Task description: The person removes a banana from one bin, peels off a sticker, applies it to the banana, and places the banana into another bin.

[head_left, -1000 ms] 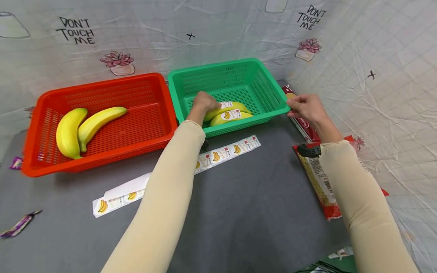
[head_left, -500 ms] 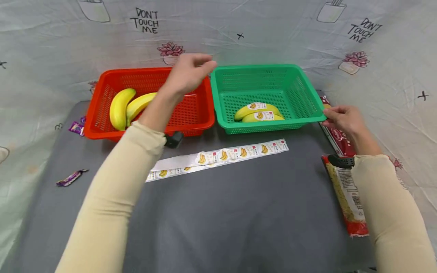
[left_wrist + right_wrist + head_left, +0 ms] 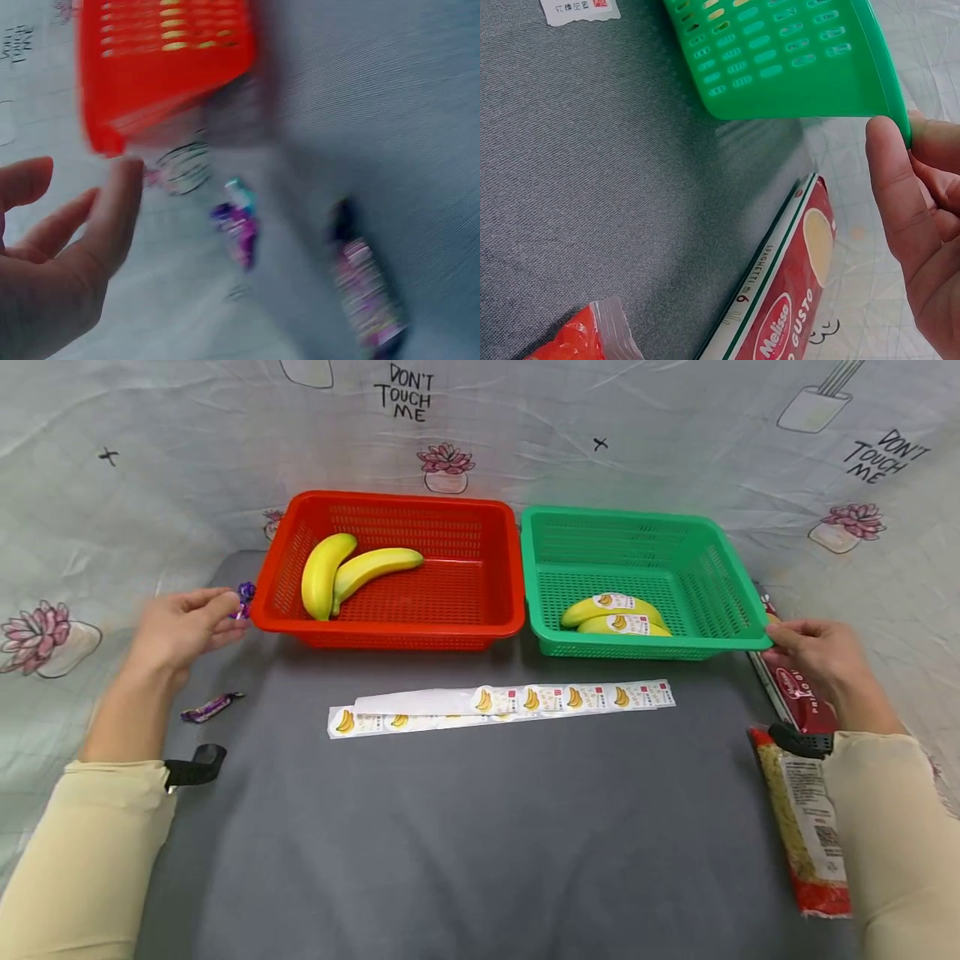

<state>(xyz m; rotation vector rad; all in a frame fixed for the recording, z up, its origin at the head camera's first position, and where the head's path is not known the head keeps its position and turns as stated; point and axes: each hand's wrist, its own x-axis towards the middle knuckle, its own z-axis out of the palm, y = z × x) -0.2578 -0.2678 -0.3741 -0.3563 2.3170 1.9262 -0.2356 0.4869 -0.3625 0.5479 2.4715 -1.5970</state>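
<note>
Right hand (image 3: 813, 653) pinching the near right corner of the green basket (image 3: 720, 560), thumb (image 3: 900, 195) against its rim. Left hand (image 3: 180, 627) held loosely spread, gripping nothing, just beside the red basket's (image 3: 450, 627) left corner. Two labelled bananas (image 3: 615, 614) inside the green one; sticker strip (image 3: 502, 703) lying on the grey tabletop (image 3: 465, 835) before both baskets.
</note>
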